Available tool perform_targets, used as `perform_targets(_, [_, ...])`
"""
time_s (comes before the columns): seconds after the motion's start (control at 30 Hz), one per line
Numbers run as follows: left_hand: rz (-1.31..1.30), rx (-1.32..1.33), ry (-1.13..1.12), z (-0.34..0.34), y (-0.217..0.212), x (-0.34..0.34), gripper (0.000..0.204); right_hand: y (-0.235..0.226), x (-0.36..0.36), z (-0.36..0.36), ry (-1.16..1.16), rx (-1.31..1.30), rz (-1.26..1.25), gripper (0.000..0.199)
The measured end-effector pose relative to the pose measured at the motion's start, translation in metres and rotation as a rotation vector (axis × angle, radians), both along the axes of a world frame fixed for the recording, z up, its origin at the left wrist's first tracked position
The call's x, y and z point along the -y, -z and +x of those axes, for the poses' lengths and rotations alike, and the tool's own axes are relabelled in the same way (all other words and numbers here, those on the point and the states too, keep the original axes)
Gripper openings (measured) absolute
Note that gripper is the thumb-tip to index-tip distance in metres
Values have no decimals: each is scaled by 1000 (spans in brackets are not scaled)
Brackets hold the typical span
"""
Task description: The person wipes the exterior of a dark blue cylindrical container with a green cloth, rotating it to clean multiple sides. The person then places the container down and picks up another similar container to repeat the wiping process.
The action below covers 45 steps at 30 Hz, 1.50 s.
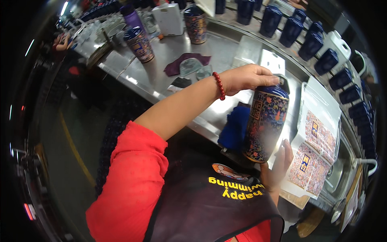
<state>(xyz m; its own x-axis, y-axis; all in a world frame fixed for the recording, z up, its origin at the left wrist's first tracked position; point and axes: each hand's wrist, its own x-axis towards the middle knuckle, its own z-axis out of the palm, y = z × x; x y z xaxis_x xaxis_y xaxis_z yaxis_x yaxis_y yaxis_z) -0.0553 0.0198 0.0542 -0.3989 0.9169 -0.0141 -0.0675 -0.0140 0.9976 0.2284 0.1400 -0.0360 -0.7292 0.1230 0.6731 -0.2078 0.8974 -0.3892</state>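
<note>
My left hand [258, 76], with a red bead bracelet on its wrist, is closed around the neck of a dark blue ceramic bottle [266, 125] covered in a colourful floral pattern. The bottle is held slightly tilted in front of my apron. My right hand [280, 163] is blurred beside the bottle's base, its fingers stretched upward; whether it touches the bottle is hard to make out. A bright blue cloth or pad [235, 127] lies left of the bottle. To the right, patterned decal sheets [306, 165] rest on a white tray [322, 99].
Two patterned bottles, one at the left [139, 44] and one farther back [195, 26], stand on the metal table [157, 50]. Purple and grey cloths [187, 64] lie mid-table. Plain blue bottles [292, 30] line a curved ledge. A sink [336, 175] is at the right.
</note>
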Motion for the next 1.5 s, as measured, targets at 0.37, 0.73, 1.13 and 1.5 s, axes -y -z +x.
perform_targets(0.37, [79,-602,-134,1,-92,116,33,-47,15,-36,-128,-246,156,63])
perform_targets(0.73, [-78,-930,-755,68,-119,340,16,-85,161,-157,-620,-236,250,54])
perform_targets(1.13, [-907,-1271,-1547,128,86,549,18,-10,270,-229,-597,255,629,54])
perform_targets(1.5, [-1442,-620,-1509,138,346,645,34,16,273,-253,-506,286,736,60])
